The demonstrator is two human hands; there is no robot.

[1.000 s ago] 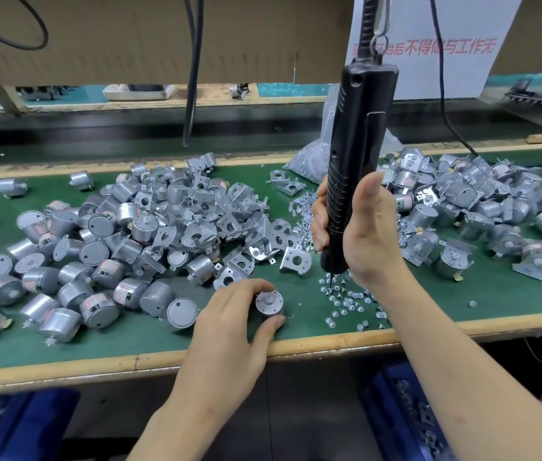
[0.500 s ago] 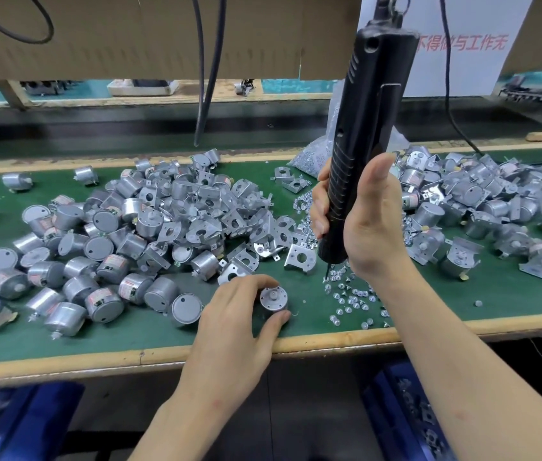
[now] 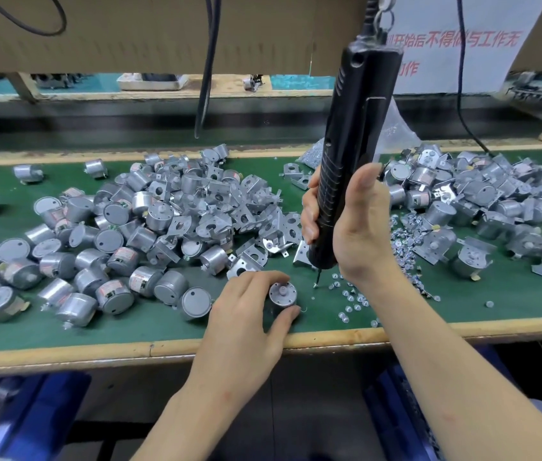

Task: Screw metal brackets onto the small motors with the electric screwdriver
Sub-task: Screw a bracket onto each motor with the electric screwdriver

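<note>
My left hand (image 3: 246,314) holds a small round motor (image 3: 282,293) upright on the green mat, shaft end up, between thumb and fingers. My right hand (image 3: 353,227) grips a long black electric screwdriver (image 3: 346,154) that hangs from a cable. Its bit tip (image 3: 317,283) points down at a loose screw on the mat, just right of the motor. Loose metal brackets (image 3: 246,261) lie right behind my left hand. Small screws (image 3: 353,294) are scattered under my right wrist.
A big heap of bare motors and brackets (image 3: 123,234) covers the mat's left half. Another heap of motors with brackets (image 3: 469,211) lies at the right. A clear bag of screws (image 3: 392,134) sits behind the screwdriver. The wooden bench edge (image 3: 130,351) runs along the front; blue bins (image 3: 30,414) stand below.
The screwdriver has dropped slightly and its tip has come closer to the mat, by the loose screws. My left hand has kept hold of the motor in the same spot.
</note>
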